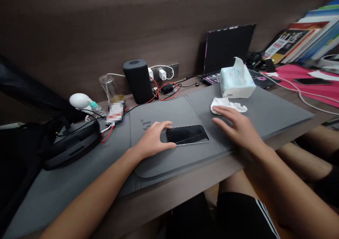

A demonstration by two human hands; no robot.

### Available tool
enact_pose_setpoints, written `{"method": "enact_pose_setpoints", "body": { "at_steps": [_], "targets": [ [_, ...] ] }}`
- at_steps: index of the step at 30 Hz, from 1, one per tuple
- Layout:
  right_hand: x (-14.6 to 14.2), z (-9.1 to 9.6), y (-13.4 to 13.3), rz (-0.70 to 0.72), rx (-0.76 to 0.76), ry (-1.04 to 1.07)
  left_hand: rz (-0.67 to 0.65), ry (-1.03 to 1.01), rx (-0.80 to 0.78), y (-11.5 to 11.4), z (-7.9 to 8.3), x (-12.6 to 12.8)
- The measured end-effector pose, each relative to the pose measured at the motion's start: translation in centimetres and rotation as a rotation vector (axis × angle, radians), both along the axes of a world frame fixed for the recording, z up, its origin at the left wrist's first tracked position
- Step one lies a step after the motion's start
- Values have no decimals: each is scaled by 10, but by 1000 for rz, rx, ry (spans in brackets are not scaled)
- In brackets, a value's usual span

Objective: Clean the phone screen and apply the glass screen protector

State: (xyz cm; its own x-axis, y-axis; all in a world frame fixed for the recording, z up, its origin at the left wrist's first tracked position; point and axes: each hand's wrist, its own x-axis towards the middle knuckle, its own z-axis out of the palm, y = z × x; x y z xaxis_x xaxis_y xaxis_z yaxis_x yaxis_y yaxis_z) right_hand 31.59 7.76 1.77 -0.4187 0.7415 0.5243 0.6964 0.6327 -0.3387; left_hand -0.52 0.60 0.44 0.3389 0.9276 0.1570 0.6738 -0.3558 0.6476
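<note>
A smartphone (188, 135) with a dark screen and a pale edge lies flat, screen up, on the grey desk mat (169, 108). My left hand (153, 138) spans its left end, thumb at the near edge and fingers at the far edge, gripping it between them. To the right of the phone, my right hand (235, 127) hovers over the mat with thumb and fingers apart and nothing in it. Just beyond those fingers sits a crumpled white tissue (225, 104), partly covered by them from this angle.
Behind the tissue stands a tissue pack (237, 83), with an open laptop (229, 50) at the wall. A black speaker (136, 82), cables and chargers (162, 74) line the back. A black headset (75, 145) lies left; books (296, 41) lean right. Another person's legs (304, 157) show at right.
</note>
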Motion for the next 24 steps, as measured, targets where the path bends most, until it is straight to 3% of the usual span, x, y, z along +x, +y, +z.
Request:
{"method": "enact_pose_setpoints", "body": {
  "at_steps": [4, 9, 13, 19, 24],
  "targets": [
    [24, -4, 47, -140, 46, -196, 0, 4, -2, -1, 2, 1],
    [29, -21, 66, -42, -13, -296, -10, 30, -4, -1, 4, 2],
    [25, -22, 57, -18, 40, -289, -14, 40, 9, -1, 4, 2],
    [9, -2, 30, 22, -8, -127, -19, 39, 11, -1, 3, 1],
    [-33, 20, -7, 258, -110, -85, -9, 43, 18, -2, 3, 2]
  ]
}}
